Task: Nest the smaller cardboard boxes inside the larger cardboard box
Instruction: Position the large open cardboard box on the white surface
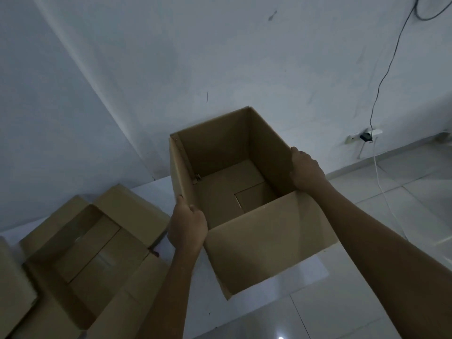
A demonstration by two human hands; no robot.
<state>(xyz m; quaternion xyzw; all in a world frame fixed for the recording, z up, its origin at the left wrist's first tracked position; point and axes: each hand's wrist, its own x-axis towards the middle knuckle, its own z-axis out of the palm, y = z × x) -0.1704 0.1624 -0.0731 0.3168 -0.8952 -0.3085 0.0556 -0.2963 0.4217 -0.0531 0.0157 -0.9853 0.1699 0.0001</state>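
An open brown cardboard box (266, 245) is held up off the floor in the middle of the view, its mouth facing me and its inside empty. My left hand (187, 226) grips the box's left rim near the front corner. My right hand (305, 171) clamps the right rim. On the floor at the lower left lies another open cardboard box (80, 255) with its flaps spread out; its inside looks empty. A further piece of cardboard (12, 285) shows at the left edge.
White walls meet in a corner behind the boxes. The floor is pale glossy tile (367, 302). A wall socket with a plugged adapter (365, 137) sits at the right, with a black cable running up and a white cable (381, 189) trailing across the floor.
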